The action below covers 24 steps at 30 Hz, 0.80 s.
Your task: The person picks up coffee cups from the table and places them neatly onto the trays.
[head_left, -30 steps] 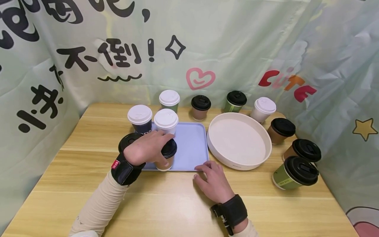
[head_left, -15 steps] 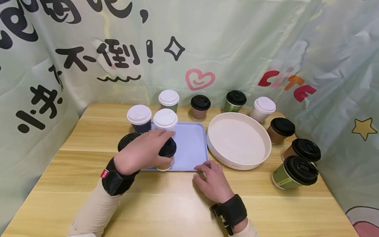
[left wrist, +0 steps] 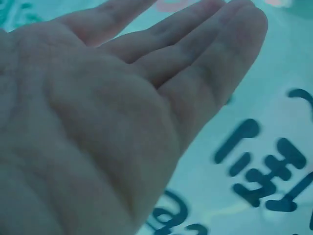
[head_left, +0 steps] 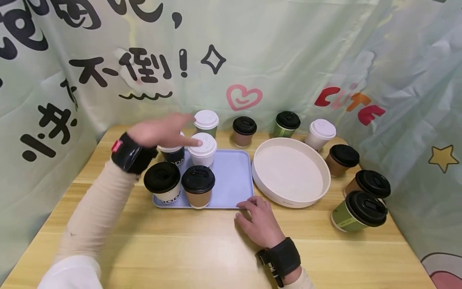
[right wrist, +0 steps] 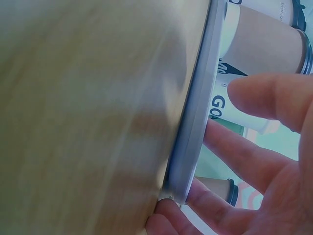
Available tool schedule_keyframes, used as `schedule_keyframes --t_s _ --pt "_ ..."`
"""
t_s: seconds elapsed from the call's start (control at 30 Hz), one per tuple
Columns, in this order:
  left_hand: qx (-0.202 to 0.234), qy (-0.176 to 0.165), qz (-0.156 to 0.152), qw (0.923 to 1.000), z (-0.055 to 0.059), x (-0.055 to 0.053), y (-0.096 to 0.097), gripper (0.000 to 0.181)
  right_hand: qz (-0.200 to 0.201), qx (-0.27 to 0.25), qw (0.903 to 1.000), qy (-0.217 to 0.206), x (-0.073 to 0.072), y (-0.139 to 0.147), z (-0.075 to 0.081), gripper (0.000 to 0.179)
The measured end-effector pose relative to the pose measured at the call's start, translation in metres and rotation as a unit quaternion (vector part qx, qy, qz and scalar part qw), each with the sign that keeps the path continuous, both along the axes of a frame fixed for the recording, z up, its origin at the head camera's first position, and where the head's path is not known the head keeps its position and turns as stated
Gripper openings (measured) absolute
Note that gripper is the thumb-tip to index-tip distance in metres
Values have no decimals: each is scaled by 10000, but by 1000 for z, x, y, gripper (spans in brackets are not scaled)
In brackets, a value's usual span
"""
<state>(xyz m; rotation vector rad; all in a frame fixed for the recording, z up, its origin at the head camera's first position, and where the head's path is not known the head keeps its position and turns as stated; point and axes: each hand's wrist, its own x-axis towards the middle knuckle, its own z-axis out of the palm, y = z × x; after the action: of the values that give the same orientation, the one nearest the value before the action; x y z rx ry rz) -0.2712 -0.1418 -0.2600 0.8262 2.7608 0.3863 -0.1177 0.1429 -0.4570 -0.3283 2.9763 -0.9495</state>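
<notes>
My left hand [head_left: 162,130] is raised over the back-left of the blue tray [head_left: 232,180], fingers stretched out and holding nothing; its palm faces the left wrist camera. Below it, a dark cup [head_left: 175,156] is partly hidden by the hand, beside a white cup with a white lid [head_left: 207,151]. In front of those, a white cup with a black lid [head_left: 169,196] and a brown cup with a black lid [head_left: 198,198] stand upright on the tray. My right hand [head_left: 260,222] rests its fingertips against the tray's front right corner, thumb apart from the rim [right wrist: 193,122].
A round cream tray [head_left: 291,168] lies right of the blue one. Around the back and right stand several lidded cups, among them a green cup with a white lid [head_left: 207,120] and a green cup with a black lid [head_left: 351,216]. A printed cloth [head_left: 288,52] hangs behind.
My left hand has let go of the brown cup at the tray's front and moved up and back, over the rear cups. The right hand stays at the tray corner.
</notes>
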Motion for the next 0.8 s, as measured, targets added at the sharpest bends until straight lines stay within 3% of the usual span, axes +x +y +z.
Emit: schedule_keyframes --t_s 0.2,0.4,0.57,0.8 --pt "-995 -606 410 9923 3 -51 2 81 -3 -8 10000 -58 -1 0 0 24" --pt "-1672 -864 685 9797 1 -86 14 84 -28 -33 10000 -60 -1 -1 0 24" --pt "-1724 -1134 782 9754 -5 -99 29 89 -19 -28 10000 18 -1 0 -1 24" --pt "-1758 -1312 1235 9678 -18 -105 45 103 -4 -26 10000 56 -2 0 -1 24"
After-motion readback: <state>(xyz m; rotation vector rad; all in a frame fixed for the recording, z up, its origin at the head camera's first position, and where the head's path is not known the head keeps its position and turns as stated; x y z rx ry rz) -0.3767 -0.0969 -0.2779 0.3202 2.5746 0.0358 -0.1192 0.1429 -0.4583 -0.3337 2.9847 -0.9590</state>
